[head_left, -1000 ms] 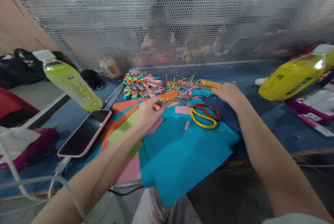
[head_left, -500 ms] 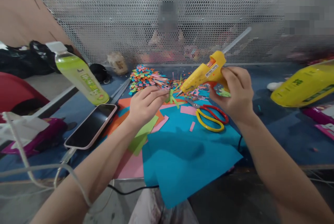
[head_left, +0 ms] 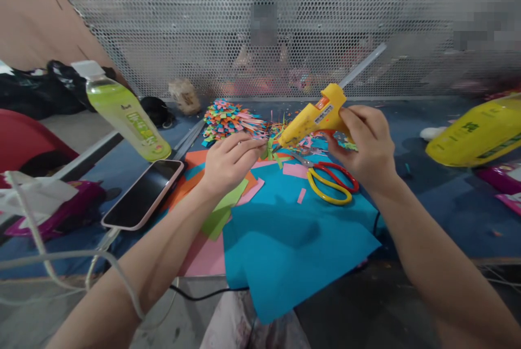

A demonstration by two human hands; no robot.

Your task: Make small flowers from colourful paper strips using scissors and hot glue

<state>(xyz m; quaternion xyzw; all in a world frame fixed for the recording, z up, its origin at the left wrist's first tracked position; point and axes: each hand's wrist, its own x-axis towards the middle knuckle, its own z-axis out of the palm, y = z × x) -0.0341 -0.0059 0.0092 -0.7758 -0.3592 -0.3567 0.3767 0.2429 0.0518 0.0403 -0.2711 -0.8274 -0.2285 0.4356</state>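
Part-way along, judging by the paper. Much looks cut already: a multicolour strip bundle (head_left: 228,121) sits at the back of the bench (head_left: 431,208), loose scraps beside it. Left over, as far as shows: a green paper strip (head_left: 269,149) apart from the bundle, plus large blue sheets (head_left: 285,240), uncut-looking, and green paper (head_left: 222,213).

Left hand (head_left: 230,162): grip nearly closed, fingertips seemingly pinching the green strip, in front of the bundle. Right hand (head_left: 368,140): grip wrapped round the handle of a yellow glue gun (head_left: 311,118) — nozzle down at the green strip, clear glue stick (head_left: 362,67) out the back. Can't tell if nozzle touches, or whether glue is out.

Scissors (head_left: 329,191), one red loop, one yellow, lie on the blue sheets, a small pink piece (head_left: 301,196) near. One blue corner hangs over the bench's front edge.

Bench surface is dark blue. Left side: phone (head_left: 142,194) with cable plugged in, green drink bottle (head_left: 126,118) leaning, purple tissue pack (head_left: 77,202). Right side: yellow bottle (head_left: 474,129), also tilted. Perforated metal panel (head_left: 183,29) behind — blurred figure (head_left: 262,61) in it, reflection or see-through unclear. Black bags (head_left: 67,94) and something red (head_left: 28,137) off to the left.
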